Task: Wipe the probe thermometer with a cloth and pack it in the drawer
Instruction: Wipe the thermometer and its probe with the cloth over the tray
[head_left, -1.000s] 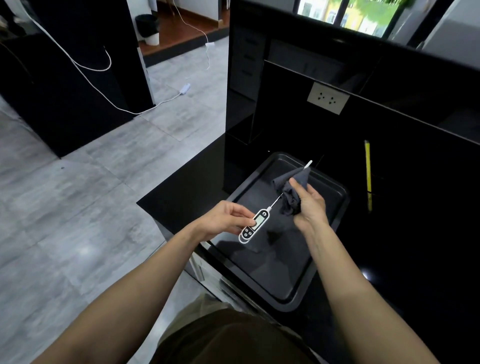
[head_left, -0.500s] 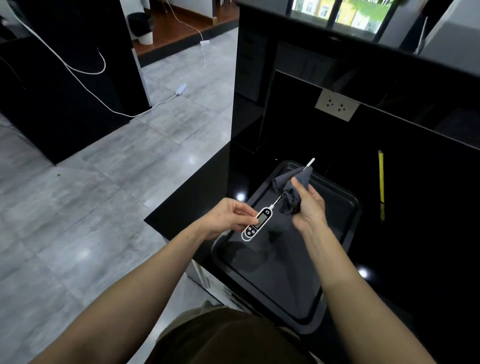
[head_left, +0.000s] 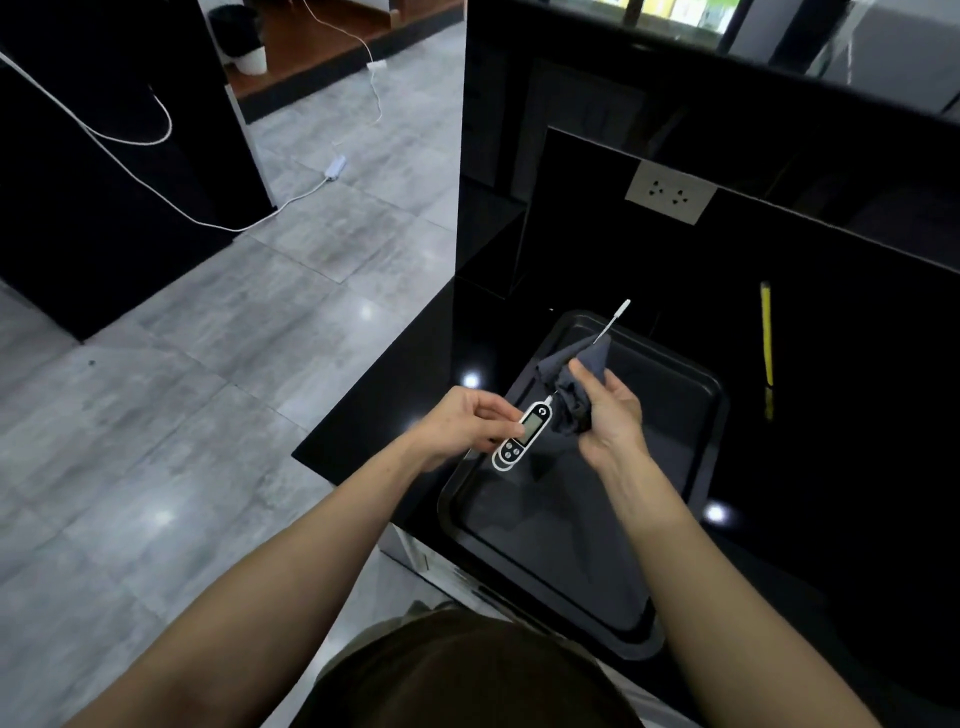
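Observation:
My left hand (head_left: 470, 423) pinches the white-and-black body of the probe thermometer (head_left: 524, 434), display facing up, above a black tray (head_left: 680, 457). Its thin metal probe runs up and to the right. My right hand (head_left: 608, 410) holds a dark grey cloth (head_left: 571, 387) bunched around the middle of the probe. The probe's white tip (head_left: 622, 307) sticks out beyond the cloth. No drawer is recognisable in this view.
The tray lies on a glossy black counter (head_left: 395, 395) whose left edge drops to a grey tiled floor. A yellow pencil-like stick (head_left: 765, 338) lies right of the tray. A white wall socket (head_left: 670, 191) is on the back panel. White cables (head_left: 332, 169) trail across the floor.
The cloth hand has slid down the probe toward the thermometer body, leaving more of the tip bare. The view has shifted slightly; both hands keep their grip.

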